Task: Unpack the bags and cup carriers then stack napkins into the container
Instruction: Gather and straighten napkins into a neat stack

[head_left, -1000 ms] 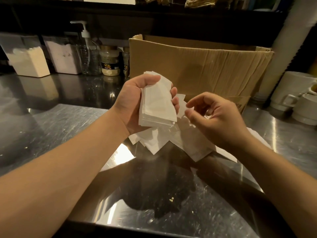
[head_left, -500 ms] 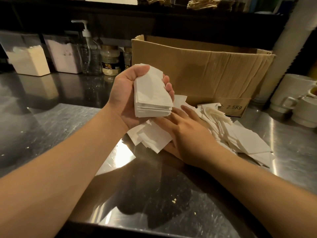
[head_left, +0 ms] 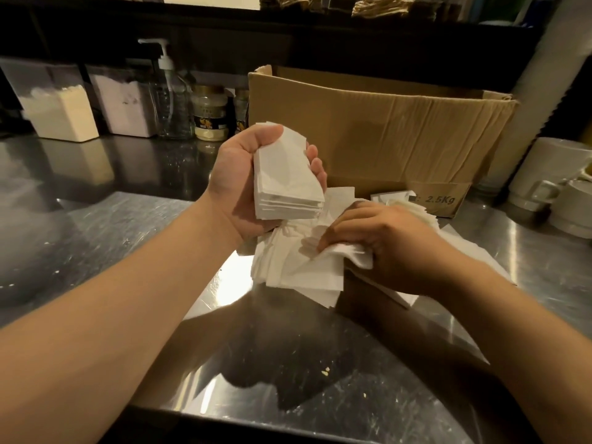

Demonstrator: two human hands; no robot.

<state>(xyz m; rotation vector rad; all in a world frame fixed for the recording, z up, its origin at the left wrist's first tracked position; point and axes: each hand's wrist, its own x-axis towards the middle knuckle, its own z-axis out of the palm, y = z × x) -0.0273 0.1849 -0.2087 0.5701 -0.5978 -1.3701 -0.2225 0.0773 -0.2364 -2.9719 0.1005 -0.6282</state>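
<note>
Now my left hand [head_left: 246,184] grips a squared stack of napkins [head_left: 285,184], raised above the counter, thumb over the top edge and fingertips curled round the far side. My right hand [head_left: 390,248] lies low on the loose napkins [head_left: 298,270], its fingers pinching a crumpled one. That heap spreads across the stainless steel counter [head_left: 96,235], scratched and shining under a light. Just behind stands an open cardboard box [head_left: 384,136] marked 2.5Kg. White mugs [head_left: 544,184] crowd the right edge; a pump bottle [head_left: 168,91], jars [head_left: 209,113] and powder tubs [head_left: 61,110] line the back left. Bare steel lies left and toward me.
</note>
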